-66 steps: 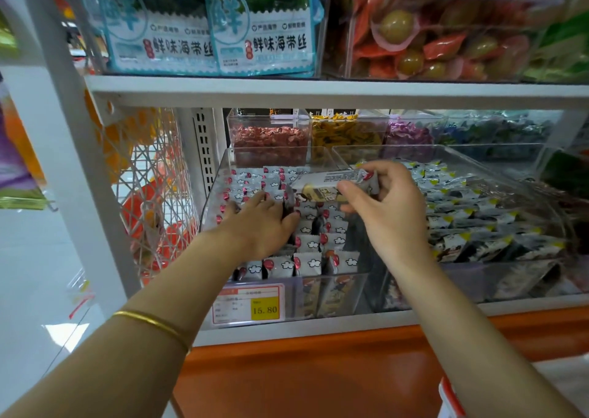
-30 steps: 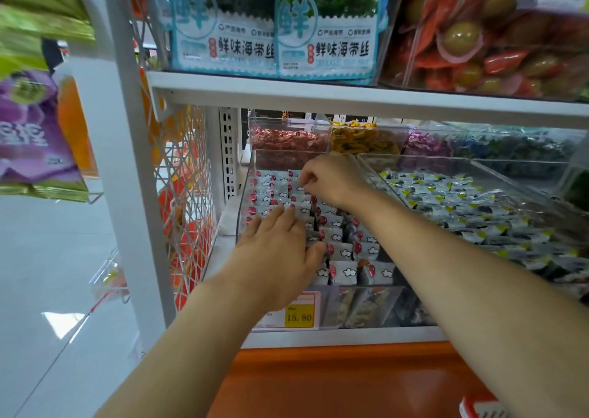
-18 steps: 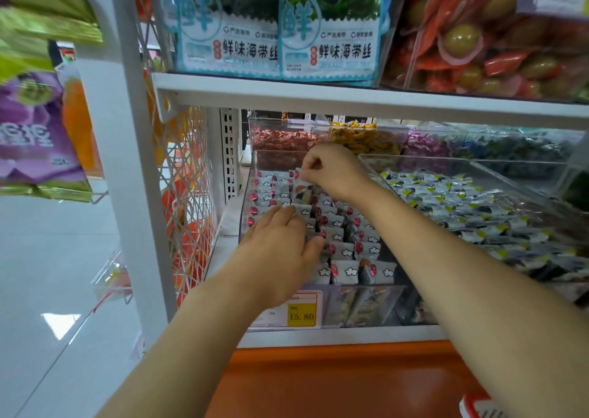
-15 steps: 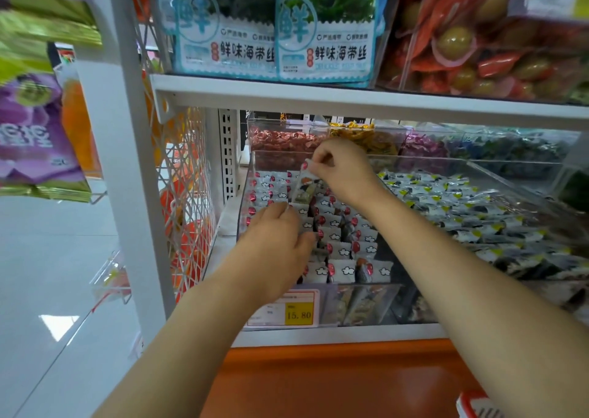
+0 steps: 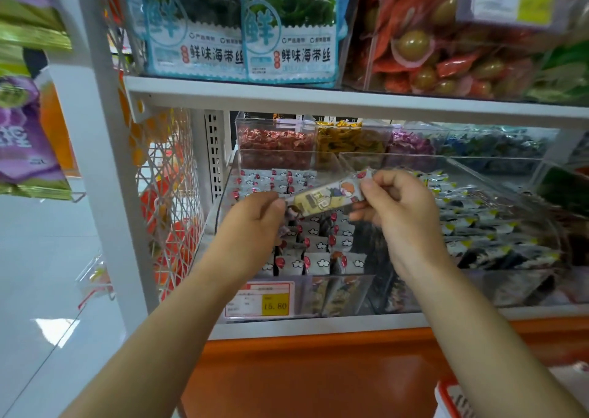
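Note:
A long snack packet [image 5: 325, 196], pale with a yellow and cartoon print, is held level above a clear plastic bin [image 5: 223, 201] on the shop shelf. My left hand [image 5: 251, 226] pinches its left end and my right hand [image 5: 398, 207] pinches its right end. Below, the bin holds rows of several upright packets [image 5: 318, 245] with red dots and white clouds. A price tag [image 5: 259, 299] reading 15.80 is fixed to the bin's front.
A second clear bin [image 5: 497, 229] of yellow-tipped packets stands to the right. Smaller bins of red [image 5: 274, 140] and yellow [image 5: 350, 140] sweets sit behind. A white shelf [image 5: 318, 99] above carries seaweed packs [image 5: 242, 38]. A wire mesh panel [image 5: 165, 201] closes the left side.
My right hand has pulled one packet out of the bin's rows and lifted it. My left hand has left the rows and taken the packet's left end.

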Motion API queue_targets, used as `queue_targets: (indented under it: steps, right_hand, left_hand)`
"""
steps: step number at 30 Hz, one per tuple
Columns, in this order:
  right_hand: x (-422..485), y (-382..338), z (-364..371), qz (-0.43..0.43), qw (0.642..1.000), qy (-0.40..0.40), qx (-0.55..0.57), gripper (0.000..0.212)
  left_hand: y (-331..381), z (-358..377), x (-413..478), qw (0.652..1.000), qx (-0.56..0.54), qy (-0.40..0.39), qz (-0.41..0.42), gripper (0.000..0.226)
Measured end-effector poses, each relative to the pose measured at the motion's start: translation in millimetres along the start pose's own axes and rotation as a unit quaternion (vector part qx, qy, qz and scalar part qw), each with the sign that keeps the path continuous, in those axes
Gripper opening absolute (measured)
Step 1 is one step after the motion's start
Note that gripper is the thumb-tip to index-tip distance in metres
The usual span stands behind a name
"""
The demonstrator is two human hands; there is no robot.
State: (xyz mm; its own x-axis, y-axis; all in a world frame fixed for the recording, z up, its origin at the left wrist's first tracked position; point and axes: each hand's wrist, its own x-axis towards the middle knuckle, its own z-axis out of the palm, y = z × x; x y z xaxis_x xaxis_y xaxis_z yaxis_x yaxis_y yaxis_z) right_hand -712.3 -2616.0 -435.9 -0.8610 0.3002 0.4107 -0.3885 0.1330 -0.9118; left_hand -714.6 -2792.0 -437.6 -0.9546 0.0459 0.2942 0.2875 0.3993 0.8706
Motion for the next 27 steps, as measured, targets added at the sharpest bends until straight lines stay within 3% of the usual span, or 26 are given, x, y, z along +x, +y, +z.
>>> queue_targets:
  steps: [4,11,21,27]
  right_hand:
    - [-9,2,1,0.063,0.991,-0.014,0.121,0.011]
    - [-10,2,-1,0.164,0.932,-0.102,0.307,0.019]
    - [-10,-1,-6,0.142,0.959,-0.053,0.238,0.009]
    - [-6,-1,-7,0.171,0.944,-0.019,0.280,0.009]
  left_hand:
    - [-2,1,0,0.996,-0.068,0.023,-0.043,0.020]
    - [-6,-1,4,0.964,-0.224,0.071,-0.124,0.026]
    - [-9,-1,3,0.966,-0.214,0.115,-0.084,0.022]
    - [-3,-3,3,0.921,-0.367,0.046,-0.124,0.016]
